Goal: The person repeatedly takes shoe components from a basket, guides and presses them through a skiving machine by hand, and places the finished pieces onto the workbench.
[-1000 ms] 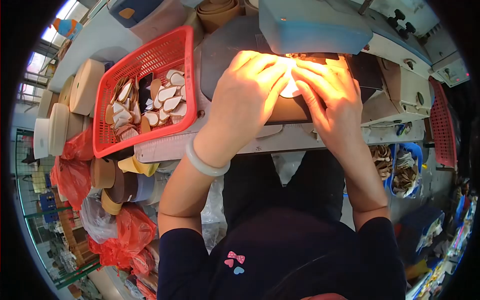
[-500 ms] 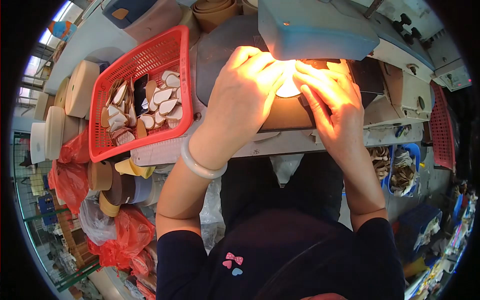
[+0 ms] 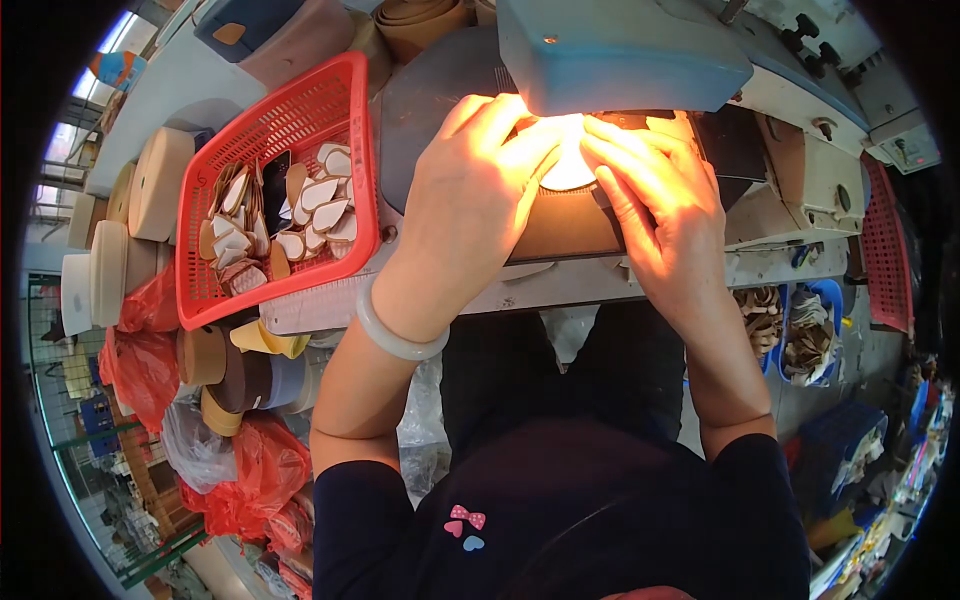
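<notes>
Under the lit blue-grey machine head (image 3: 625, 65), both hands hold a small pale round-edged piece (image 3: 568, 172), washed out by the lamp. My left hand (image 3: 478, 175) comes from the left, with a pale bangle on its wrist and its fingers closed at the piece's left side. On the other side, the fingers of my right hand (image 3: 660, 190) are bent together at its right edge. Glare hides the fingertips and the far end of the piece. Below it lies a brown work surface (image 3: 565, 228) at the machine's front.
A red plastic basket (image 3: 368, 200) to the left holds several teardrop-shaped pieces (image 3: 318, 195) with white faces and brown edges. Rolls of strip material (image 3: 420, 14) stand behind. Red bags (image 3: 255, 470) hang lower left. A blue bin (image 3: 835, 300) with scraps sits lower right.
The view has shifted slightly, so the basket and machine appear a little further left. Both hands stay at the pale piece under the lamp, with hardly any movement.
</notes>
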Tool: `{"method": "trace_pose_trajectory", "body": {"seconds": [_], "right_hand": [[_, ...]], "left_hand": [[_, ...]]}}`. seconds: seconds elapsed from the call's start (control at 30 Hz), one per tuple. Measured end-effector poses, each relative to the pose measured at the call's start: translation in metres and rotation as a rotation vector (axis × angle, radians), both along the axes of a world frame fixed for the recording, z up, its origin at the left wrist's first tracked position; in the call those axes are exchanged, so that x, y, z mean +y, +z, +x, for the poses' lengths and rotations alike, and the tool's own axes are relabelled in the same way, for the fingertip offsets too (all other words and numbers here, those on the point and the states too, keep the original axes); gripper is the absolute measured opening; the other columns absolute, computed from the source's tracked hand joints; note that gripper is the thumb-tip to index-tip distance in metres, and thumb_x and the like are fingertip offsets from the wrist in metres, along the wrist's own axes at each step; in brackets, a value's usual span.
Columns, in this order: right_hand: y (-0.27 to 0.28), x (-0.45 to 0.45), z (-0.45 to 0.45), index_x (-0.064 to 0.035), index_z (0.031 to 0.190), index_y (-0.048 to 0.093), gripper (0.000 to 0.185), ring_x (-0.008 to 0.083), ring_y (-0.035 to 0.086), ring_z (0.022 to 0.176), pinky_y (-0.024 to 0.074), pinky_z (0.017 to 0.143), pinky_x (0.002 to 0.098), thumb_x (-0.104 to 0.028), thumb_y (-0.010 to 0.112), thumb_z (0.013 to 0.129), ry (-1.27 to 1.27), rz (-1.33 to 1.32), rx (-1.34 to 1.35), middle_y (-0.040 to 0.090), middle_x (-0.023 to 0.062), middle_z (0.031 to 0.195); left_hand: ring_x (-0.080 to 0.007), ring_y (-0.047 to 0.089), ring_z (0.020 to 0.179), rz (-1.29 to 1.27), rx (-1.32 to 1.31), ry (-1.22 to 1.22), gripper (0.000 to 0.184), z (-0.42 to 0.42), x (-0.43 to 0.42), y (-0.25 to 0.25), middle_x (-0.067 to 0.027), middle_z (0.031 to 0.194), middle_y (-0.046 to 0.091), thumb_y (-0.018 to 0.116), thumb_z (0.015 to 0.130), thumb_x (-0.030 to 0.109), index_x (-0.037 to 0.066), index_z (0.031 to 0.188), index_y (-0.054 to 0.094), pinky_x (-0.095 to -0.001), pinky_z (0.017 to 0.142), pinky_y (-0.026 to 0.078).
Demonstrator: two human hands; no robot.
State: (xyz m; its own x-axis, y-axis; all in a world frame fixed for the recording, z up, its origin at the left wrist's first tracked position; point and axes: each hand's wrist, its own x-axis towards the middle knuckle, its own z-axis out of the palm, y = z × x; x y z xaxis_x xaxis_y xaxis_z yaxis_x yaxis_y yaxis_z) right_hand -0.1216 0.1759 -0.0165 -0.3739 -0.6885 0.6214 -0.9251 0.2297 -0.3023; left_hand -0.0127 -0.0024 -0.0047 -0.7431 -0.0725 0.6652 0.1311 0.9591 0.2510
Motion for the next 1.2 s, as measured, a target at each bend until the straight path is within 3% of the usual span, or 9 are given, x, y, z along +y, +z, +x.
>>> {"method": "trace_pose_trajectory", "body": {"seconds": [0.4, 0.5, 0.67, 0.77, 0.97, 1.07, 1.2], "right_hand": [[0.0, 0.001, 0.0, -0.0052, 0.127, 0.079, 0.028, 0.0283, 0.068, 0.116, 0.0486, 0.105, 0.0405, -0.01, 0.071, 0.101, -0.007, 0.006, -0.013, 0.078, 0.0086, 0.13], [-0.003, -0.001, -0.001, -0.0081, 0.121, 0.081, 0.026, 0.0255, 0.069, 0.114, 0.0506, 0.102, 0.0427, -0.015, 0.075, 0.097, -0.015, -0.043, 0.006, 0.08, 0.0045, 0.122], [0.0, 0.001, 0.0, -0.0051, 0.127, 0.078, 0.027, 0.03, 0.068, 0.115, 0.049, 0.105, 0.0421, -0.009, 0.07, 0.101, 0.002, -0.011, -0.018, 0.078, 0.0094, 0.129], [0.0, 0.001, 0.0, -0.0049, 0.127, 0.078, 0.027, 0.0305, 0.068, 0.115, 0.0492, 0.105, 0.0425, -0.008, 0.071, 0.101, 0.004, -0.011, -0.016, 0.078, 0.0097, 0.128], [0.0, 0.0, 0.0, -0.0052, 0.127, 0.078, 0.027, 0.0301, 0.068, 0.114, 0.0497, 0.104, 0.0419, -0.008, 0.071, 0.101, 0.005, -0.018, -0.002, 0.078, 0.0094, 0.128], [0.001, 0.0, 0.0, -0.0055, 0.127, 0.078, 0.027, 0.0294, 0.069, 0.114, 0.0497, 0.104, 0.0413, -0.008, 0.071, 0.101, 0.003, -0.013, -0.016, 0.078, 0.009, 0.128], [0.0, 0.0, 0.0, -0.0057, 0.127, 0.078, 0.027, 0.0287, 0.069, 0.114, 0.0492, 0.104, 0.041, -0.009, 0.071, 0.101, 0.001, -0.008, 0.0, 0.078, 0.0087, 0.128]], "left_hand": [[-0.0302, 0.068, 0.099, -0.031, -0.016, -0.008, 0.021, 0.0, -0.001, 0.001, -0.0105, 0.109, 0.078, 0.077, 0.092, 0.01, 0.003, 0.111, 0.08, -0.0401, 0.089, 0.056], [-0.0294, 0.068, 0.104, -0.081, -0.012, -0.013, 0.024, 0.0, -0.004, -0.001, -0.0105, 0.106, 0.077, 0.073, 0.092, 0.01, 0.003, 0.114, 0.079, -0.0393, 0.093, 0.057], [-0.0299, 0.07, 0.104, -0.083, -0.015, -0.026, 0.024, 0.0, -0.006, -0.001, -0.0099, 0.107, 0.078, 0.072, 0.09, 0.008, 0.004, 0.113, 0.079, -0.0394, 0.096, 0.057], [-0.0307, 0.069, 0.092, -0.077, 0.022, -0.047, 0.021, -0.002, -0.009, -0.001, -0.0089, 0.113, 0.081, 0.076, 0.09, 0.006, 0.003, 0.111, 0.081, -0.0399, 0.085, 0.057], [-0.0306, 0.07, 0.095, -0.067, 0.005, -0.051, 0.023, -0.004, -0.013, -0.001, -0.009, 0.116, 0.081, 0.073, 0.092, 0.004, 0.004, 0.114, 0.081, -0.0396, 0.088, 0.058], [-0.0327, 0.069, 0.101, -0.04, 0.032, -0.102, 0.031, -0.006, -0.013, -0.002, -0.0117, 0.102, 0.076, 0.066, 0.088, 0.0, 0.004, 0.115, 0.079, -0.0417, 0.09, 0.058], [-0.033, 0.071, 0.105, -0.064, 0.031, -0.096, 0.031, -0.006, -0.013, -0.003, -0.0118, 0.104, 0.078, 0.068, 0.087, 0.0, 0.003, 0.115, 0.08, -0.0419, 0.091, 0.059]]}}
